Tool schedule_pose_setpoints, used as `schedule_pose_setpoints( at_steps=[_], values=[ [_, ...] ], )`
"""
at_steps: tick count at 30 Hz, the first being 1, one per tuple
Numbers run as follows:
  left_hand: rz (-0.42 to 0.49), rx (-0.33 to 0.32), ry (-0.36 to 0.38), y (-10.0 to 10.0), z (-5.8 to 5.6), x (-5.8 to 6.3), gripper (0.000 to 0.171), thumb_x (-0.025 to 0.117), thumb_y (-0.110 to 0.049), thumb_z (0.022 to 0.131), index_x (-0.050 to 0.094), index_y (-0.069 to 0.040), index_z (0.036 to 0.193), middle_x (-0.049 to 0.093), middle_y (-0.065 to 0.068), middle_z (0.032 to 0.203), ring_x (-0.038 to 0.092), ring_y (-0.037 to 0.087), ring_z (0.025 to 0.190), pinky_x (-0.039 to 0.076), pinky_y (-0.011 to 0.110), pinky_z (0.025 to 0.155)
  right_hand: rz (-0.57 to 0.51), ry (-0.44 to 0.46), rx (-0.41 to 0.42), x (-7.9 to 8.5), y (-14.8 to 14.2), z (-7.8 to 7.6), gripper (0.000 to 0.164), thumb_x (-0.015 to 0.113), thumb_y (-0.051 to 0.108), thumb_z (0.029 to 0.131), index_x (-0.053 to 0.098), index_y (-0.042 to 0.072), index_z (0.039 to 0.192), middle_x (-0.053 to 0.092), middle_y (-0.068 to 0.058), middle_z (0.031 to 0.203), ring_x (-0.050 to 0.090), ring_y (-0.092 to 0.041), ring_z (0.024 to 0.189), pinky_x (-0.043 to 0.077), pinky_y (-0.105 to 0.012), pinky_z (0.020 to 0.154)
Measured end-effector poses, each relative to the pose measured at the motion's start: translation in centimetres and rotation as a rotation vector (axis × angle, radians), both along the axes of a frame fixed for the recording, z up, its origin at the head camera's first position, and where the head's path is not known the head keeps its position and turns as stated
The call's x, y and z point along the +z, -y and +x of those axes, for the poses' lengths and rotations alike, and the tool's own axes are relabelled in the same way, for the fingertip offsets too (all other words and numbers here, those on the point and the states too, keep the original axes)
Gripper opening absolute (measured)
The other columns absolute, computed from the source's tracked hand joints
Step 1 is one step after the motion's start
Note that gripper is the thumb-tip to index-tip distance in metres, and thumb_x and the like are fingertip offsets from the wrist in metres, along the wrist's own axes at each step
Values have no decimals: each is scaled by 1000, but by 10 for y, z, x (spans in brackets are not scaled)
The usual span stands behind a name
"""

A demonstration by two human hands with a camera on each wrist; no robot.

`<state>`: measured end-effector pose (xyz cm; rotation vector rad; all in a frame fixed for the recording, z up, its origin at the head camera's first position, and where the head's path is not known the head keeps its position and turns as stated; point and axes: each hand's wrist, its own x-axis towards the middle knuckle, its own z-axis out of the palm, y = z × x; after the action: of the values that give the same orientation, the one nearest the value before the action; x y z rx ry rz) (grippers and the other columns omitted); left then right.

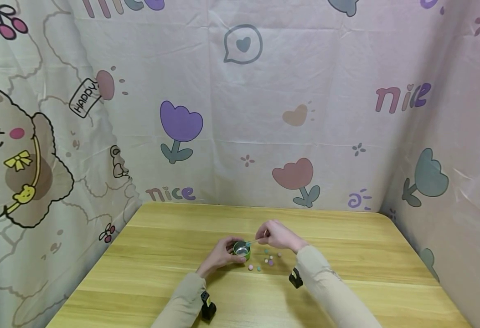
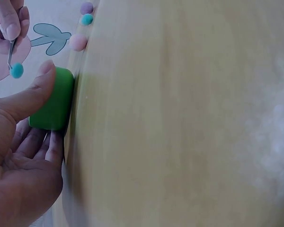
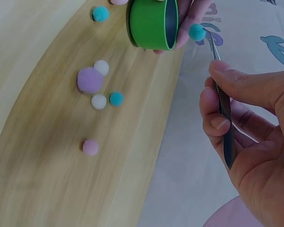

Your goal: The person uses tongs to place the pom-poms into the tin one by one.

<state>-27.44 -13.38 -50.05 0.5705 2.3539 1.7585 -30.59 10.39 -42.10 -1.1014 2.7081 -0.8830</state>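
Note:
My left hand (image 1: 222,255) grips a small round green tin (image 3: 154,23) that stands on the wooden table, thumb on one side and fingers on the other. Its silvery inside shows in the head view. Between thumb and fingers, my right hand (image 3: 255,104) holds metal tweezers (image 3: 225,106). A teal pompom (image 3: 197,32) is pinched at their bent tips, close to the tin's open mouth. In the left wrist view, that pompom (image 2: 16,70) hangs beyond the green tin (image 2: 54,101).
Several loose pompoms lie right of the tin, among them a large purple one (image 3: 90,80), a white one (image 3: 99,101), a teal one (image 3: 116,99) and a pink one (image 3: 90,147). A patterned cloth (image 1: 240,114) hangs behind the table (image 1: 162,228).

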Motion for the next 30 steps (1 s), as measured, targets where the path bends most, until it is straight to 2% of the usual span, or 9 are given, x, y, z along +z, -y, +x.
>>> schedule_pose_setpoints(
  at_steps=[13,30],
  values=[
    [-2,12,-24,-2,2,0,63,81,2,80,51,14,134,57,31,133,55,47,129,43,55,116,24,15,6,-6,11,-7,8,72,0,89,78,1,93,77,-8,87,66,-11,75,56,-19,64],
    [-1,14,-24,-2,0,-1,63,81,2,80,52,15,134,57,31,133,54,47,129,42,56,117,26,44,-3,-8,14,-7,8,71,0,89,77,0,95,76,-8,89,66,-12,77,57,-21,64]
  ],
)
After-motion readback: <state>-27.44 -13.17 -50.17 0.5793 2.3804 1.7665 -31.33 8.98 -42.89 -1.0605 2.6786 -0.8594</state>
